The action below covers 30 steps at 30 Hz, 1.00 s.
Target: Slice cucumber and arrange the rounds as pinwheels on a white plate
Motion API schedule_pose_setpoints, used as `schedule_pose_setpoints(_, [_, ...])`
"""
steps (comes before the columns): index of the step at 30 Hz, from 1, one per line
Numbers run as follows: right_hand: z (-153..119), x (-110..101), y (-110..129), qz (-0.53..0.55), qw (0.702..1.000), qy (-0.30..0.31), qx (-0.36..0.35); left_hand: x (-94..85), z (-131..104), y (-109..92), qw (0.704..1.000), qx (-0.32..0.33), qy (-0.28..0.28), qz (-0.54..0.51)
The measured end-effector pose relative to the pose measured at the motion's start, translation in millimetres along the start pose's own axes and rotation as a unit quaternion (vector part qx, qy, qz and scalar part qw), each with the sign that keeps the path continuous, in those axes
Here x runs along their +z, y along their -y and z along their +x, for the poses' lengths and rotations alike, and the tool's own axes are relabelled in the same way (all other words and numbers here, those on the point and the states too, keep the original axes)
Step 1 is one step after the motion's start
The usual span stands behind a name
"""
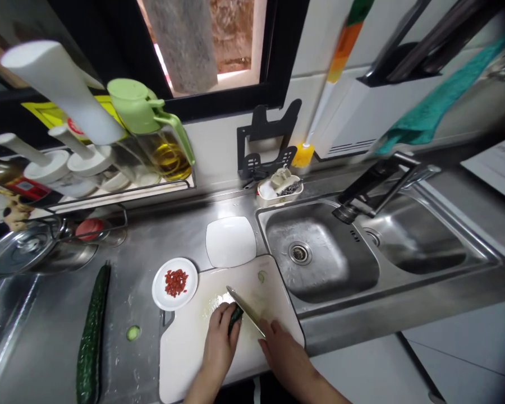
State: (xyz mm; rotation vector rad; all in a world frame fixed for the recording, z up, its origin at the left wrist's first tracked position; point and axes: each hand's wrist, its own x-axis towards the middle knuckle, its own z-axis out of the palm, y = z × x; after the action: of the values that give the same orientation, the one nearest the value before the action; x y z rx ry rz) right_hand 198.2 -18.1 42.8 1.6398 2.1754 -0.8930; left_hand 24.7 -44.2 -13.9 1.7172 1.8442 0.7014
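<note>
Steel counter [151, 247], cutting board [185, 348] at 6 o'clock. Left hand [219, 342] clamped on cucumber stub [234, 317]; right hand [284, 353] gripping knife [244, 307]. Mostly sliced; whole cucumber [91, 336] at 9 o'clock untouched.

Dark green cucumber [234, 317]; white cutting board [193, 342]; white plate [174, 284], red bits [175, 281]; teal cloth [437, 106].

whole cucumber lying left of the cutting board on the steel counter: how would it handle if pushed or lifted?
The whole cucumber is long and round, so a sideways push would probably roll it on the smooth steel counter. It looks stiff, likely lifting as one piece without drooping. The counter near it shows wet specks, so its glossy skin may be a bit slippery.
</note>
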Motion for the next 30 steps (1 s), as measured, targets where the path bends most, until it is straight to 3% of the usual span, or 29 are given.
schedule_pose_setpoints(3, [8.4, -2.3, 3.7, -0.024, 0.999, 0.02, 0.02, 0.4, 0.2, 0.0, 1.0, 0.001, -0.001, 0.015])
schedule_pose_setpoints(7, [14.8, -8.7, 6.3, -0.026, 0.999, 0.04, -0.012, 2.0, -0.5, 1.5, 0.999, -0.007, -0.023, 0.034])
schedule_pose_setpoints(13, [19.6, -10.4, 5.2, -0.063, 0.996, 0.043, -0.04, 7.3, -2.0, 8.4, 0.999, 0.041, -0.009, 0.021])
schedule_pose_setpoints(19, [6.1, -3.8, -9.1, -0.028, 0.998, 0.003, -0.048, 5.6, -2.1, 18.0, 0.998, 0.052, -0.003, 0.041])
schedule_pose_setpoints(26, [-12.5, -11.8, -16.7, -0.019, 0.996, 0.069, -0.045, 10.2, -6.2, 20.8, 0.994, 0.078, 0.002, 0.07])
schedule_pose_setpoints(30, [-17.3, -12.6, -20.1, -0.006, 0.996, 0.073, -0.056, 13.0, -9.4, 20.9, 0.993, 0.09, 0.004, 0.076])
